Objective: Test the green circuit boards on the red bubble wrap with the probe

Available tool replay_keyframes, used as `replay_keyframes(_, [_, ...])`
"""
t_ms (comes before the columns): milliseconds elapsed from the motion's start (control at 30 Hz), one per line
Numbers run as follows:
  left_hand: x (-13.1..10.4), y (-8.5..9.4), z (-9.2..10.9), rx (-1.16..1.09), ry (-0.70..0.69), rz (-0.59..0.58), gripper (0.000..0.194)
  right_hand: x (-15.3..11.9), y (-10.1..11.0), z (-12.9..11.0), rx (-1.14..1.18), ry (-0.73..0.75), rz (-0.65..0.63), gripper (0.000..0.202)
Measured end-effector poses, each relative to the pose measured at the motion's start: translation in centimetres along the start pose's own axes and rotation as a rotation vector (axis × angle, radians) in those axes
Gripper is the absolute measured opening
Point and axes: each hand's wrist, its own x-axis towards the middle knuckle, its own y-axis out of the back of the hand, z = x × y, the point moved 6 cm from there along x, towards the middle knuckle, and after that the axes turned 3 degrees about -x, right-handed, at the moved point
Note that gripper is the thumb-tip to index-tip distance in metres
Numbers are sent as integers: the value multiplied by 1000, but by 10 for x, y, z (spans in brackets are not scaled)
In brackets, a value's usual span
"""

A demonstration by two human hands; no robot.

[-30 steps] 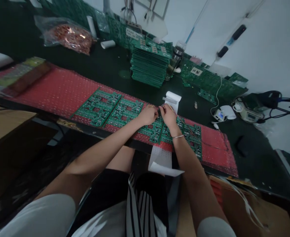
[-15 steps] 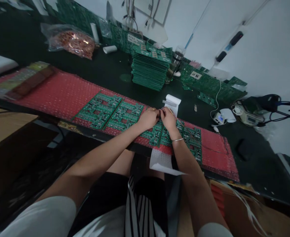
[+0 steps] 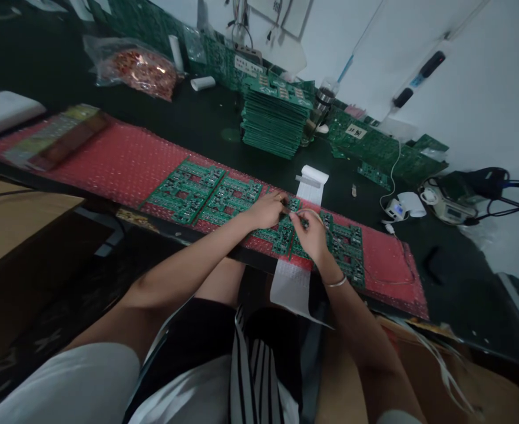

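Note:
Green circuit boards [image 3: 184, 191] lie in a row on red bubble wrap [image 3: 122, 150] along the table's front edge. My left hand [image 3: 265, 211] rests over the middle boards, its fingers curled inward; what they hold, if anything, is hidden. Just to its right, my right hand [image 3: 311, 235] is closed in a pinch around a thin cable [image 3: 308, 211], with its fingertips close to the left ones. The cable's end between the fingertips is too small to make out. Under the boards passes a strip of white paper [image 3: 291, 288], hanging over the front edge.
Behind the boards stands a tall stack of green circuit boards [image 3: 274, 126]. A bag of copper-coloured parts [image 3: 142, 68] lies back left, and a taped block [image 3: 58, 138] sits on the wrap's left end. At right are a small lit device [image 3: 395, 209] and a grey-white instrument [image 3: 449, 206].
My right hand has drawn slightly back and right from my left fingertips, and the thin cable shows more clearly. My left hand stays over the boards. The whole view has shifted a little.

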Motion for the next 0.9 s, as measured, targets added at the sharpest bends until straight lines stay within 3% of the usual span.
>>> replay_keyframes(167, [-12, -3, 7, 30, 19, 1, 42, -25, -12, -6, -9, -15, -103, 32])
replay_keyframes(300, [-41, 9, 26, 0, 76, 162, 51, -23, -13, -9, -34, 25, -104, 31])
replay_keyframes(500, [-91, 25, 62, -201, 193, 415, 23, -24, -12, -15, -45, 81, -121, 28])
replay_keyframes(567, [-99, 20, 76, -302, 146, 395, 17, -25, -13, -15, -61, 78, -131, 29])
replay_keyframes(700, [-105, -1, 101, -449, 39, 223, 15, -26, -11, -14, -49, 42, -112, 31])
replay_keyframes(900, [-111, -23, 111, -405, -7, 94, 9, -25, -10, -16, -48, 70, -109, 31])
